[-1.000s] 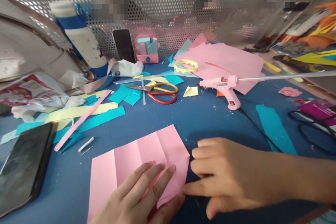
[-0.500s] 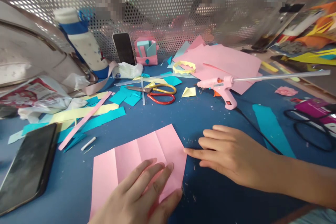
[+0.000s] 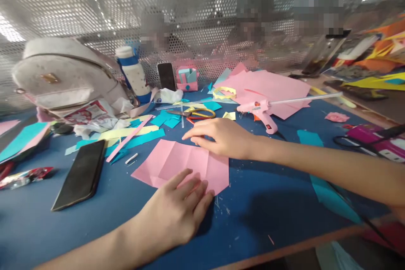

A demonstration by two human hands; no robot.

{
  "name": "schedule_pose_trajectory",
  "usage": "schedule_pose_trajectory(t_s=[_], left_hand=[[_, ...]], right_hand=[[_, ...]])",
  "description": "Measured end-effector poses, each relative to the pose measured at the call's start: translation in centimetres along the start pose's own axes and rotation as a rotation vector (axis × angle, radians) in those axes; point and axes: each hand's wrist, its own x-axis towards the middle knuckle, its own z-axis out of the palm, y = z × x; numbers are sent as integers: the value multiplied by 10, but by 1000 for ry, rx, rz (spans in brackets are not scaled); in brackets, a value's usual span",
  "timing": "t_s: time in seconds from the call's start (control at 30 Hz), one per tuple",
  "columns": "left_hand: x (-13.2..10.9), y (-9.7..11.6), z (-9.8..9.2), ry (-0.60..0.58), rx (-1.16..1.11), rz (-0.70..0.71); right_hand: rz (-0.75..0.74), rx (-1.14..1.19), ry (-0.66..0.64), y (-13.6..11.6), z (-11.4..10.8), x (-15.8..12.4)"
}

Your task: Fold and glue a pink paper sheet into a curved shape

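A pink sheet of paper (image 3: 177, 158) with several fold creases lies on the blue table in front of me. My left hand (image 3: 180, 206) is open, its fingers spread over the sheet's near right part. Above the sheet's far edge, my right hand (image 3: 220, 137) is open with nothing seen in it, its fingers stretched to the left. It is nearest to the scissors (image 3: 205, 112), whose yellow handle shows while most of the red one is hidden behind the hand. Right of these lies a pink glue gun (image 3: 262, 114) with a clear glue stick in its back.
A black phone (image 3: 80, 177) lies on the left, near blue and yellow paper strips (image 3: 139, 139). Behind stand a backpack (image 3: 69, 76), a bottle (image 3: 134, 76) and another phone (image 3: 166, 76). Pink sheets (image 3: 268, 86) are stacked at the back; a purple power strip (image 3: 376, 139) is at right.
My right hand has moved left, from the sheet's right edge to above its far edge near the scissors. The pink sheet has turned. My left hand stays on it. The view has shifted.
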Motion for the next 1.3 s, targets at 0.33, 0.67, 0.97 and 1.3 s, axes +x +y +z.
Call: schedule_pose_trajectory(t_s=[0.33,0.67,0.97,1.3], left_hand=[[0,-32,-52,-246,-507,21],[-28,-81,-11,-153,-583,-308],[-8,-65,16,-258,-282,-82],[4,-72,25,-364,-185,-61]], right_hand=[[127,446,-251,2,-9,-3],[306,413,-204,30,5,-25],[297,249,-144,32,18,-19],[224,20,21,45,27,-42]])
